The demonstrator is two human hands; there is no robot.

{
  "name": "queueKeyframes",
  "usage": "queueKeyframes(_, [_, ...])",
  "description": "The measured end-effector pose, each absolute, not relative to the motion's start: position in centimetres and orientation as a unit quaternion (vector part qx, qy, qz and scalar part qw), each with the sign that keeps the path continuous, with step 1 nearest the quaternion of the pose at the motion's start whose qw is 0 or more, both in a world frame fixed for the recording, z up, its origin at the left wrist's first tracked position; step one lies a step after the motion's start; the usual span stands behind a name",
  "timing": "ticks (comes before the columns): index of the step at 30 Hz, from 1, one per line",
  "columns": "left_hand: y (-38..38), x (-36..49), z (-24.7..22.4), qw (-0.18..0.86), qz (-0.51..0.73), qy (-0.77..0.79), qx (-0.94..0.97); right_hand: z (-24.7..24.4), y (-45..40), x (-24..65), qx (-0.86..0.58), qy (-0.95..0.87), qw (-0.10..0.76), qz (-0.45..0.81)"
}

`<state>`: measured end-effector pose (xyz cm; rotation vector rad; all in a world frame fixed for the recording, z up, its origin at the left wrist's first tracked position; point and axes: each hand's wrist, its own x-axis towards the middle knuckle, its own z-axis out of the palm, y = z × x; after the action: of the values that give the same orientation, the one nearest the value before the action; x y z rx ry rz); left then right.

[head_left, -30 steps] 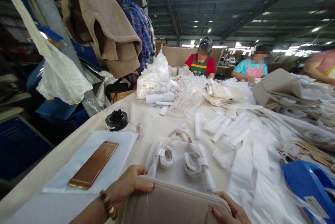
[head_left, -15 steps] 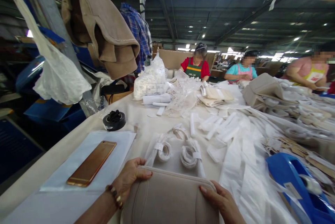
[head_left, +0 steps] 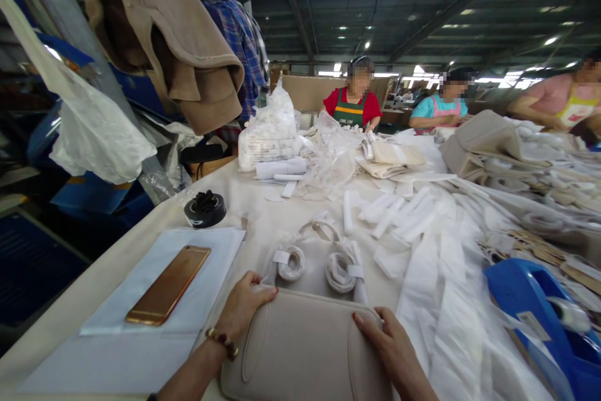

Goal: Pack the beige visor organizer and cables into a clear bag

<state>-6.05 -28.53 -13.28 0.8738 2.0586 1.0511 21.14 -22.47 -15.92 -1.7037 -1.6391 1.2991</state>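
A beige handbag [head_left: 305, 341] with rounded corners lies before me at the bottom of the head view. My left hand [head_left: 248, 307] grips its upper left corner, thumb on top and fingers behind the edge. At the upper right corner my right hand [head_left: 387, 341] holds it the same way. Just beyond the bag are two coiled straps, the left coil [head_left: 292, 263] and the right coil [head_left: 340, 273], each bound with a white wrap. A small beige handle loop [head_left: 323, 229] arches behind them. What my fingers touch behind the bag is hidden.
Left of the bag, a gold phone [head_left: 169, 285] lies on white paper [head_left: 106, 319], with a black tape roll [head_left: 205, 209] behind. White wrapping strips [head_left: 436, 301] and a blue tape dispenser [head_left: 544, 319] are at right. Plastic bags [head_left: 270, 132] and co-workers [head_left: 352, 104] are farther back.
The view has tilted down slightly, so more of the bag's front shows. Both hands keep their hold at its upper corners, and the bag lies a little flatter.
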Motion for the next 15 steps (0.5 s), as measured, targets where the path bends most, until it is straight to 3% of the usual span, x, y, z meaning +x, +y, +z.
queueKeyframes(4, [-28.3,-6.0,-13.5,0.307,0.366,0.810,0.340,-14.6,-22.5,21.1,-0.638,-0.616,0.172,0.429])
queueKeyframes(8, [-29.7,-5.2,-12.9,0.300,0.337,0.819,0.354,-14.0,-23.3,21.6,-0.633,-0.651,0.218,0.358])
queueKeyframes(12, [-30.4,-4.7,-12.7,0.287,0.319,0.826,0.366,-13.8,-24.3,21.2,-0.595,-0.755,0.243,0.129])
queueKeyframes(15, [-30.1,-4.8,-12.7,0.282,0.304,0.827,0.379,-14.3,-25.2,19.4,-0.453,-0.841,0.293,-0.044])
